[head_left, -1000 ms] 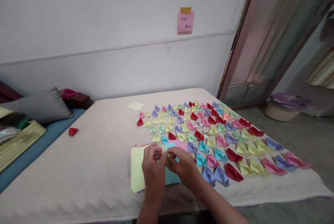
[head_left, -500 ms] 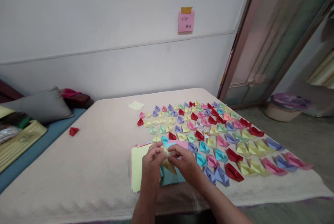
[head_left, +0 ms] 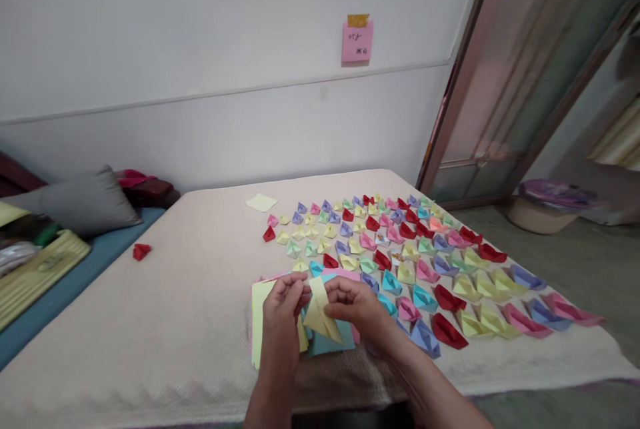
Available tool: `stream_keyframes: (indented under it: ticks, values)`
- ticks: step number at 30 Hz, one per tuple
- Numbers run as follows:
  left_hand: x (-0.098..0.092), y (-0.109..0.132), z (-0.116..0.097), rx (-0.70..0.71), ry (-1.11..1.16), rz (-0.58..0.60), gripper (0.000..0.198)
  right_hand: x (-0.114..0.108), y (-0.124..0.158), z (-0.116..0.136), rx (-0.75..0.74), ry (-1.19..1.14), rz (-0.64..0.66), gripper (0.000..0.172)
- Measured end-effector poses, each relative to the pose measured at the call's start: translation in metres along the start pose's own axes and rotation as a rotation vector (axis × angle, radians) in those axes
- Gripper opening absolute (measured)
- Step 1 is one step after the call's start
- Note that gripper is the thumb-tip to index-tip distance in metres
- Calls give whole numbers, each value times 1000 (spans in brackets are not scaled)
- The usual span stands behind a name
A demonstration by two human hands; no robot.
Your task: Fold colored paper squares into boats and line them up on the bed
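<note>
Pinched between the thumb and fingers of my right hand [head_left: 353, 305] is a folded pale yellow paper [head_left: 320, 315], its creased wide end hanging toward me. My left hand [head_left: 285, 302] is closed, with its fingertips at the upper left edge of this paper; the exact grip is partly hidden. Beneath both hands lie stacks of square coloured paper, with a yellow stack [head_left: 260, 329] at the left and blue sheets [head_left: 333, 347] at the right. Rows of small folded paper boats [head_left: 425, 337] in several colours begin just right of my right hand.
A single yellow sheet [head_left: 262, 202] lies at the back of the cloth-covered surface [head_left: 200, 309]. One red folded piece [head_left: 141, 251] sits alone at far left. Beyond it are a grey pillow [head_left: 85, 202] and a pale yellow case [head_left: 47, 275]. A pink note [head_left: 357, 42] hangs on the wall.
My hands have moved slightly apart. The yellow folded paper, mostly covered by my fingers before, now shows as a longer, upright shape between them.
</note>
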State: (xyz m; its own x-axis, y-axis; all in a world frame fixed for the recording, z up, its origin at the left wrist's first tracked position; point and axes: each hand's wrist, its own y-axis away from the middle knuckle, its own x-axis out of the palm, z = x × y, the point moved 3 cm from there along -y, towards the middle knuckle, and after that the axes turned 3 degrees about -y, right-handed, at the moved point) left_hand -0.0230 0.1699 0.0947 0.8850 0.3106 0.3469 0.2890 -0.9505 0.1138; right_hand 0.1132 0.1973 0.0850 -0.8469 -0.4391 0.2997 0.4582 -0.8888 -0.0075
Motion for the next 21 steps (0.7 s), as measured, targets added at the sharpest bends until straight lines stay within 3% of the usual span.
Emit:
stream_keyframes:
  ticks: [5, 15, 21]
  values:
    - [8, 6, 0, -43, 22, 161, 13, -1, 1, 0, 46, -140, 13, 26]
    - [11, 6, 4, -26, 61, 153, 11, 1, 0, -2, 62, -194, 22, 29]
    - [8, 5, 1, 136, -99, 66, 12, 3, 0, -2, 62, -191, 28, 28]
